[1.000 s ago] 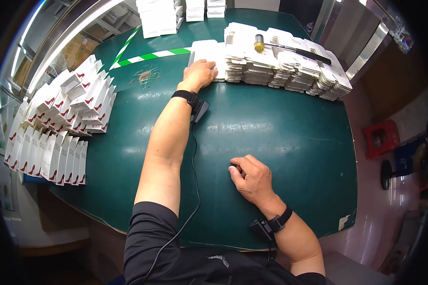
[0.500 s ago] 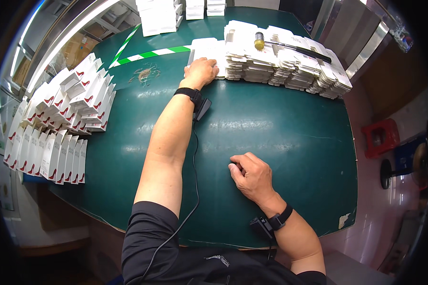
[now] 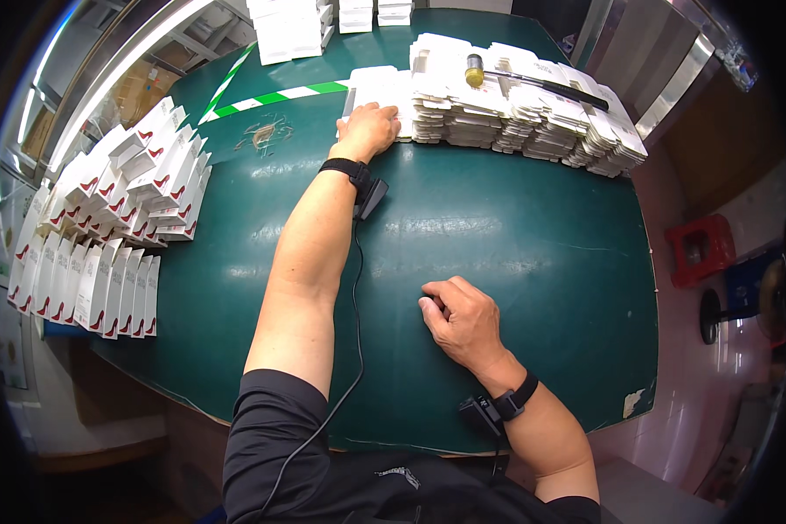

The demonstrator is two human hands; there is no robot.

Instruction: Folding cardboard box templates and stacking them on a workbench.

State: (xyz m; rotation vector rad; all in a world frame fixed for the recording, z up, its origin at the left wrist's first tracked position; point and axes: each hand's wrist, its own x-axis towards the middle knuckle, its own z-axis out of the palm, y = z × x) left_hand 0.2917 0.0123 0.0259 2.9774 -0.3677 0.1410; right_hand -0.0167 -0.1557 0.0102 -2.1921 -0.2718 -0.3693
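My left hand [image 3: 369, 131] reaches to the far side of the table. Its fingers bend over the near end of a low pile of flattened white cartons [image 3: 375, 80], with the thumb at the pile's left edge. How many cartons it grips is hidden under the palm. Nearer to me, my right hand [image 3: 465, 321] rests on the green tabletop [image 3: 428, 218], loosely curled, with nothing visible in it. Taller stacks of flattened white cartons [image 3: 533, 109] stand right of the left hand. Across their top lies a hammer [image 3: 541, 85] with a yellowish head and black handle.
Standing white cartons with red shoe pictures [image 3: 105, 210] crowd the left edge. More white boxes [image 3: 288, 31] stand at the back. Green-white tape [image 3: 279, 96] marks the tabletop, near some scattered rubber bands [image 3: 264, 135]. A red stool [image 3: 700, 249] is on the floor at right.
Very little differs: my left hand stays on the low carton pile and my right hand stays curled on the table. The whole view has shifted slightly.
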